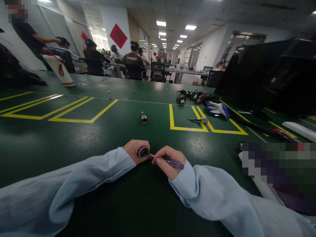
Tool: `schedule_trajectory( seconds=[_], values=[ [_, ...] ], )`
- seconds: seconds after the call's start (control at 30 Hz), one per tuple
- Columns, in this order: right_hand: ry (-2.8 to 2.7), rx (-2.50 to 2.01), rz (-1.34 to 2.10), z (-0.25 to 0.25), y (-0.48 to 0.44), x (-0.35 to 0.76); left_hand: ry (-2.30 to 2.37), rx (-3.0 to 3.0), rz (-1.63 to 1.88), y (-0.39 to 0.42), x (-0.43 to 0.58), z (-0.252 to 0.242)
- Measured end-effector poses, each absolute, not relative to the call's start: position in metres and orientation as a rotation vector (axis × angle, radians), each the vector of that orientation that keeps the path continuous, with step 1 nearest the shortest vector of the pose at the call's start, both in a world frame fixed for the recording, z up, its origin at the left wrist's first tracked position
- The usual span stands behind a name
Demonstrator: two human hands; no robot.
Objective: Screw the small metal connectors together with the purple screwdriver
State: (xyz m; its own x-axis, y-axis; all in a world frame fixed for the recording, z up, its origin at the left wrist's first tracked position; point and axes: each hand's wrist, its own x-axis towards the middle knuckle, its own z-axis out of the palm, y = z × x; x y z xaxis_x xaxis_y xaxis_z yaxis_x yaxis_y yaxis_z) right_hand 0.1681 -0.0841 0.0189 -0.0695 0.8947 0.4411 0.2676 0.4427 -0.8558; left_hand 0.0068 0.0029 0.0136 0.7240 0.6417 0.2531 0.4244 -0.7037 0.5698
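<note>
My left hand (135,149) is closed round a small round metal part (143,152) with a dark opening that faces up. My right hand (169,159) pinches a small screwdriver with a purple see-through handle (175,164); its thin shaft points left into the metal part. Both hands rest on the dark green table (103,138), close to me, with light blue sleeves over both forearms.
A second small metal cylinder (144,118) stands farther out on the table. Yellow tape boxes mark the surface. To the right lie a small tool (201,120), a blue and white glove (218,109), several black cylindrical parts (187,95) and a big black case (266,75). People sit at desks behind.
</note>
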Motion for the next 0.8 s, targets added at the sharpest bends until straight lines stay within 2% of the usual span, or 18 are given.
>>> schedule_trajectory(
  seconds=[0.1, 0.27, 0.4, 0.5, 0.7, 0.8],
  values=[
    [-1.501, -1.041, 0.799, 0.016, -0.083, 0.163, 0.803, 2.475, 0.619, 0.004, 0.006, 0.013],
    [-1.121, -0.853, 1.329, 0.004, -0.07, 0.161, 0.797, 2.429, 0.668, 0.003, 0.005, 0.014],
    [-0.979, -0.712, 1.542, -0.001, -0.062, 0.163, 0.783, 2.375, 0.69, 0.002, 0.005, 0.012],
    [-0.972, -0.677, 1.558, -0.002, -0.062, 0.164, 0.801, 2.358, 0.699, 0.002, 0.005, 0.011],
    [-1.109, -0.869, 1.349, 0.002, -0.072, 0.161, 0.885, 2.483, 0.668, 0.001, 0.004, 0.013],
    [-1.063, -0.847, 1.4, 0.003, -0.072, 0.159, 0.879, 2.522, 0.678, 0.001, 0.002, 0.014]
  ],
)
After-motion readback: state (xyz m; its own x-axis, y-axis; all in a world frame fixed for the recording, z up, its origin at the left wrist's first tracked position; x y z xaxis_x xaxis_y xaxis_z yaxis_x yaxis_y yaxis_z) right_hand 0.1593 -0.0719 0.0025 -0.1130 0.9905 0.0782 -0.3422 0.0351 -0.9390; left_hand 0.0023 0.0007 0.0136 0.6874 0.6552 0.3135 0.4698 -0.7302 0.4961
